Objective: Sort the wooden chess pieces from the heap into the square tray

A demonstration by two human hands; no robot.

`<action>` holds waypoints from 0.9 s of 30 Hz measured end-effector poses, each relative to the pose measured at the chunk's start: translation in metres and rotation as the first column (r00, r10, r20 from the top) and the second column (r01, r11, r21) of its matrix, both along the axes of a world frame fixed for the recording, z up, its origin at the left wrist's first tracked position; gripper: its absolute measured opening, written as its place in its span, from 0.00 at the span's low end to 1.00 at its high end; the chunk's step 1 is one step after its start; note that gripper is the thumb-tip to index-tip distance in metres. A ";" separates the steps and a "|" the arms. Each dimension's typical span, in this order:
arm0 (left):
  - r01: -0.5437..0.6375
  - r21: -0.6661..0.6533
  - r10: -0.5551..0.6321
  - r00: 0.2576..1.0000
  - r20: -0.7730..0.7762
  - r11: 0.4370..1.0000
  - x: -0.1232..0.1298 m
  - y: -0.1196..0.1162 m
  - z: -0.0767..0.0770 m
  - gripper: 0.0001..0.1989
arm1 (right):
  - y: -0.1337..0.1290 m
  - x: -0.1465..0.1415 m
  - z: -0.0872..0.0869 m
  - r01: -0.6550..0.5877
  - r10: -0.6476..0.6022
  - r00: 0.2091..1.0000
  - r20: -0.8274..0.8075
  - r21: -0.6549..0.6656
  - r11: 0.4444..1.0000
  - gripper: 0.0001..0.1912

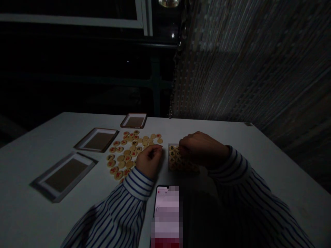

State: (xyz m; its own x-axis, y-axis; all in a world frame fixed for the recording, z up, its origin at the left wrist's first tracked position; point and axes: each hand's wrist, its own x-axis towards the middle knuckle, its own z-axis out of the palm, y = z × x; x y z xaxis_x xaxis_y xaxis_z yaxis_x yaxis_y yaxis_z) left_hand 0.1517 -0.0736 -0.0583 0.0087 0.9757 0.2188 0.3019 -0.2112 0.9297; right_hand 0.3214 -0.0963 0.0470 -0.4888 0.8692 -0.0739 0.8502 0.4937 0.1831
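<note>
Many round wooden Chinese chess pieces (127,152) lie loose on the white table, some showing red or black characters and others plain side up. At their right edge is my left hand (150,160), its fingers curled in; anything inside them is hidden. An open box (168,162) stands right of that hand, with rows of Chinese chess pieces (172,153) in it, black characters up. My right hand (200,148) is bent over the box, covering much of it. Its fingers look closed, but the tips and whatever they grip cannot be seen.
Three shallow trays or lids stand along the left: a near one (89,158), a middle one (77,144) and a far one (124,121). A lit phone (161,198) lies between my forearms. Behind the table hangs a string curtain (219,79). The room is dark.
</note>
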 end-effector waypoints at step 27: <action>-0.276 0.116 0.259 0.956 0.140 0.954 -0.081 -0.005 0.061 0.12 | -0.011 0.002 0.016 0.047 0.066 0.930 -0.361 0.296 0.954 0.13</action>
State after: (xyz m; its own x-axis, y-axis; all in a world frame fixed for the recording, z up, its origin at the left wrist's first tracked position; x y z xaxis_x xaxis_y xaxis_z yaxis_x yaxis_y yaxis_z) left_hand 0.0704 -0.0789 0.0031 -0.2836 0.9004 0.3298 0.2505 -0.2624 0.9319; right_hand 0.3234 -0.1076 0.0628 -0.4404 0.8187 0.3686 0.8809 0.4733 0.0012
